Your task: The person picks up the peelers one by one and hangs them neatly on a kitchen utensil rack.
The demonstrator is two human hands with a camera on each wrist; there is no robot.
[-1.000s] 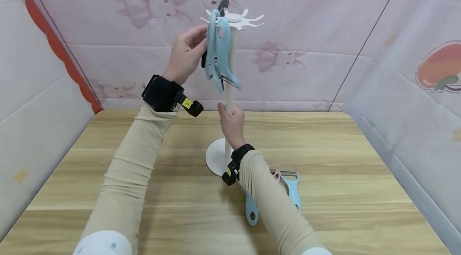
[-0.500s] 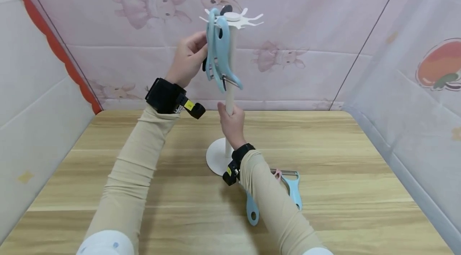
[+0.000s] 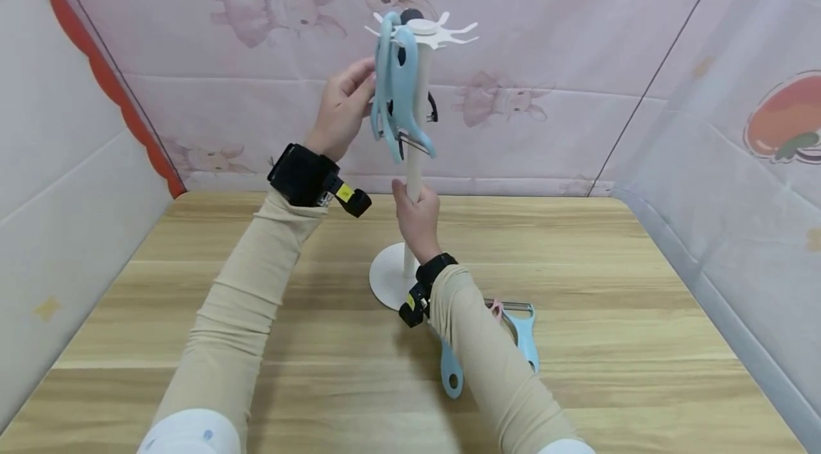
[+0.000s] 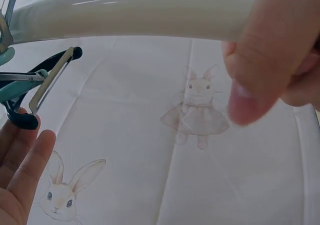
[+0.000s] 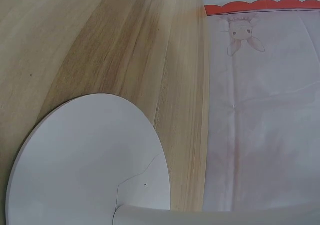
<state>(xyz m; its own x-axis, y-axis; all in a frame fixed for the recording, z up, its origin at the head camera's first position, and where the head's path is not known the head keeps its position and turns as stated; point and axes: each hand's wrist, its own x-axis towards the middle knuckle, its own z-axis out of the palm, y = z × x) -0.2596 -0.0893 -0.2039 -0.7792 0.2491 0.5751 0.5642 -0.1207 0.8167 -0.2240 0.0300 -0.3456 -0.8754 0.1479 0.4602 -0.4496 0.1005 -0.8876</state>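
Note:
A white hook stand (image 3: 415, 162) with a round base rises from the table, and my right hand (image 3: 419, 219) grips its pole. Light-blue peelers (image 3: 404, 87) hang from the hooks at its upper left. Behind them hangs a black peeler (image 3: 432, 108), its head showing to the right of the pole. My left hand (image 3: 346, 108) is at the left of the hanging peelers, partly hidden behind them. In the left wrist view, its extended fingers (image 4: 30, 170) are beside the black peeler's head (image 4: 22, 120), without curling round it.
More light-blue peelers (image 3: 526, 336) and a pink piece (image 3: 497, 308) lie on the wooden table (image 3: 609, 368), partly covered by my right forearm. Several white hooks (image 3: 458, 33) stick out at the stand's top right. A rabbit-print cloth (image 3: 269, 112) stands behind the table.
The black peeler's handle has come down onto the hooks, and its head has swung into sight right of the pole. My left hand has loosened from it and lowered slightly.

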